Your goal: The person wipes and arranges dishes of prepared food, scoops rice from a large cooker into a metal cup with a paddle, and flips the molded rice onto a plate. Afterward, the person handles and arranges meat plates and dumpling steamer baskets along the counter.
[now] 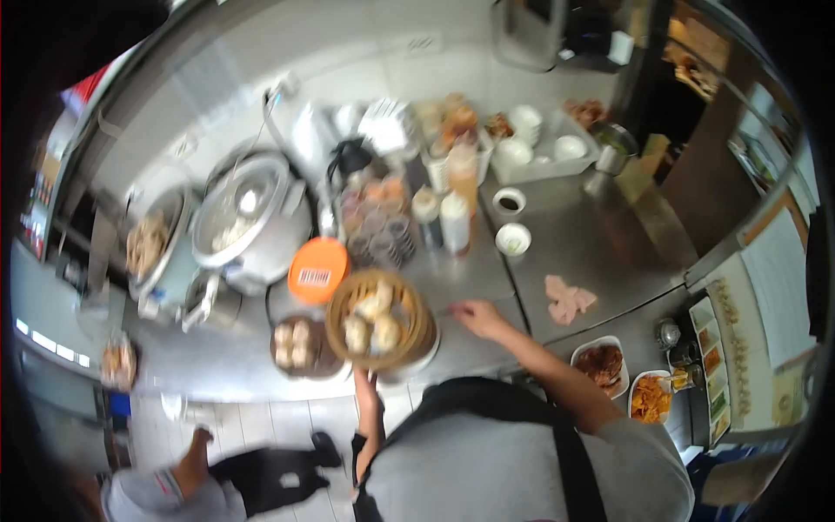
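My left hand [367, 387] is at the near edge of a round bamboo steamer [420, 326], its fingers mostly hidden beneath the rim. Several pale dumplings [372, 322] lie inside the steamer. To the right of it, my right hand [477, 318] hovers over the steel counter [470, 352], fingers drawn together; whether something small is between them is too blurred to tell. Just left of the steamer sits a dark round tray [323, 348] of buns [294, 344]. An orange lid [318, 271] lies behind these.
Squeeze bottles [455, 223], stacked cups [383, 239] and a large cooker [243, 217] line the back. Small bowls [513, 239], a pink cloth [570, 300] and food trays [600, 365] are on the right. Another person [174, 491] is at the lower left.
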Tool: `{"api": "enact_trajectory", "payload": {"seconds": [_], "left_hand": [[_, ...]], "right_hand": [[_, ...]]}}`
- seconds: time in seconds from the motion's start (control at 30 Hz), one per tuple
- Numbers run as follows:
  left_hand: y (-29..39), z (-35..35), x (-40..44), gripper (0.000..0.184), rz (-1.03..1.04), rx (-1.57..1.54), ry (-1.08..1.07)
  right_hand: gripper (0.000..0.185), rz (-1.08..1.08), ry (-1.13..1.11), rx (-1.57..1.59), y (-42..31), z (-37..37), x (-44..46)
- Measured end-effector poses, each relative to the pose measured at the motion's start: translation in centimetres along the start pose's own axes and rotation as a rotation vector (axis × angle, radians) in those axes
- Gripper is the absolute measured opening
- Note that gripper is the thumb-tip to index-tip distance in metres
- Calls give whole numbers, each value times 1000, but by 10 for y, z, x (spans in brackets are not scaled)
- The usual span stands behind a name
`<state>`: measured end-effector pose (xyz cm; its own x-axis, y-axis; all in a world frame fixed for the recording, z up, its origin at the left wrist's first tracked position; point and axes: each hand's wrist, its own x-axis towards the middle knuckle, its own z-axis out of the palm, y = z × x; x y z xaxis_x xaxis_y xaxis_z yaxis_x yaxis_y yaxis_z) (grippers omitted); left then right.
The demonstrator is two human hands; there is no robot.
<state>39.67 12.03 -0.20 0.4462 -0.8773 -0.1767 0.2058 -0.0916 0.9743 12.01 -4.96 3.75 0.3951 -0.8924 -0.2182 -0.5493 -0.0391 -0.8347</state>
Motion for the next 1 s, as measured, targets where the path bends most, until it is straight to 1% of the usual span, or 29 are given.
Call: {"api": "enact_trajectory", "payload": {"seconds": [0.03, 0.07, 0.1, 0.13, 0.2, 0.27, 0.33, 0.4, 0.43, 0.53, 0.57, 0.67, 0.73, 0.77, 0.87, 0.9, 1.0], "left_hand": [[1, 1, 1, 69, 3, -27, 4], [6, 7, 4, 69, -52, -106, 78], [16, 13, 3, 69, -65, -142, 93], [27, 17, 3, 77, -69, -123, 43], [53, 27, 1, 83, -176, -107, 99], [79, 34, 1, 74, -261, -168, 139], [78, 28, 12, 88, -197, -152, 9], [103, 31, 9, 95, -368, -170, -22], [108, 35, 8, 99, -379, -132, -4], [91, 33, 15, 95, -358, -108, 30], [89, 33, 15, 95, -362, -96, 33], [86, 31, 15, 94, -371, -87, 59], [83, 30, 18, 93, -378, -106, 70], [77, 25, 20, 83, -364, -168, 73], [67, 13, 31, 91, -203, -160, -161], [63, 11, 31, 86, -196, -168, -144], [66, 10, 28, 80, -141, -188, -211]], "right_hand": [[31, -81, 53, 43, 7, 20, 9], [30, -160, 108, 85, 12, 37, 18], [30, -127, 73, 144, 10, 44, 23], [29, -90, 43, 200, 9, 49, 28], [32, -45, -37, 274, 24, 61, 43], [33, 64, -36, 328, 10, 57, 40], [33, 147, -27, 365, -4, 50, 38], [33, 202, -21, 389, -11, 48, 40], [36, 226, -62, 392, -15, 44, 44], [41, 375, -181, 370, -9, 44, 62], [46, 361, -143, 281, -6, 47, 64], [45, 365, -228, 174, -11, 44, 64], [46, 396, -235, 208, -20, 43, 58], [46, 413, -230, 226, -24, 43, 53], [46, 378, -159, 418, -25, 53, 41], [47, 384, -152, 430, -24, 52, 42], [47, 405, -137, 466, -18, 55, 36]]}}
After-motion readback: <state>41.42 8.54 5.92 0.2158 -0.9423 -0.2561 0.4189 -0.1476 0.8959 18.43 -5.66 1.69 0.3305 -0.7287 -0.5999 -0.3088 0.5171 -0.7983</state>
